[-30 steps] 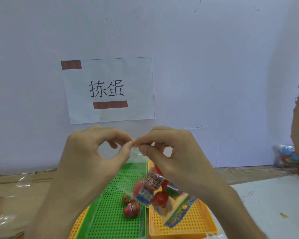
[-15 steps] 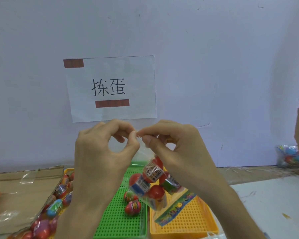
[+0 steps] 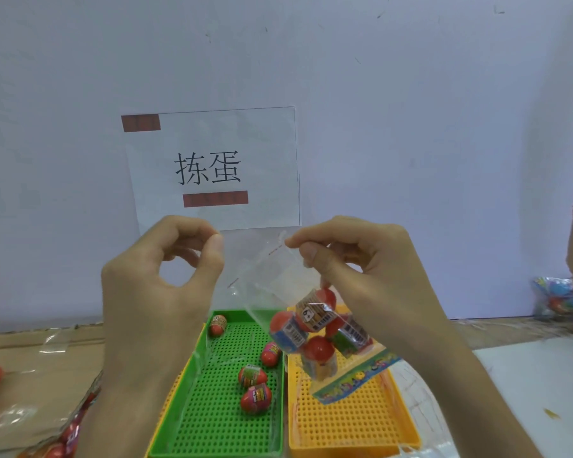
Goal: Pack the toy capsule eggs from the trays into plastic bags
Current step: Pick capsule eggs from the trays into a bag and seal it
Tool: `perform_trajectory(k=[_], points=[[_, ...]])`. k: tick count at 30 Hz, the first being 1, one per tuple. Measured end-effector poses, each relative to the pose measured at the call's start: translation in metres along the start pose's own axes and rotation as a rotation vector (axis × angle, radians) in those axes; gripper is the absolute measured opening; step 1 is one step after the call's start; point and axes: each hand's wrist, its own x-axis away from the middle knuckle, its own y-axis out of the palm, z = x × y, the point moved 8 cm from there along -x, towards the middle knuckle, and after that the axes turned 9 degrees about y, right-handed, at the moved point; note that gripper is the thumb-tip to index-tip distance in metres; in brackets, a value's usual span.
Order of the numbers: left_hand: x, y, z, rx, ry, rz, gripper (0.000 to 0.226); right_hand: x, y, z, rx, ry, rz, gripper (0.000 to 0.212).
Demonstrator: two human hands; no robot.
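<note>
Left hand (image 3: 159,285), right hand (image 3: 371,276) pinch plastic bag (image 3: 272,279) top; capsule eggs (image 3: 318,348) inside, above yellow tray (image 3: 351,421).

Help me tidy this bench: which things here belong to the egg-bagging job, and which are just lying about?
Job: plastic bag pinched by left hand and right hand; bagged eggs; green tray with four loose eggs; orange tray.
Lying about: paper sign on the wall; cardboard, left.
</note>
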Motion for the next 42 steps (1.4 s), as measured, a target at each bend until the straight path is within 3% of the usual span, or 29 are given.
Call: perform_trajectory(k=[2, 6, 17, 23, 27, 33, 35, 37, 42], points=[[0.0, 0.005, 0.008, -0.013, 0.055, -0.056, 0.005, 0.0, 0.0, 0.0, 0.006, 0.004, -0.003, 0.022], [0.002, 0.013, 0.02, -0.043, 0.131, -0.129, 0.023, 0.001, 0.006, -0.001, 0.017, 0.001, -0.043, 0.022], [0.002, 0.017, 0.028, -0.036, 0.197, -0.158, 0.008, 0.004, 0.015, -0.005, 0.046, -0.025, -0.107, 0.021], [0.003, 0.008, 0.01, 0.068, -0.006, -0.037, 0.01, 0.003, 0.013, -0.006, 0.036, -0.033, -0.089, 0.023], [0.001, 0.004, -0.001, 0.132, -0.097, 0.005, 0.007, 0.002, 0.003, -0.005, 0.003, -0.039, -0.021, 0.026], [0.005, 0.005, -0.022, 0.26, -0.276, 0.085, 0.02, -0.003, -0.015, 0.0, -0.001, -0.029, 0.086, 0.031], [0.007, 0.003, -0.031, 0.324, -0.348, 0.131, 0.013, -0.004, -0.024, 0.002, -0.028, -0.023, 0.118, 0.029], [0.01, 0.003, -0.042, 0.493, -0.464, 0.175, 0.004, -0.004, -0.033, 0.003, -0.051, -0.025, 0.143, 0.027], [0.026, 0.024, -0.061, 1.187, -0.9, 0.36, 0.009, -0.005, -0.051, 0.007, -0.08, -0.018, 0.197, 0.023]])
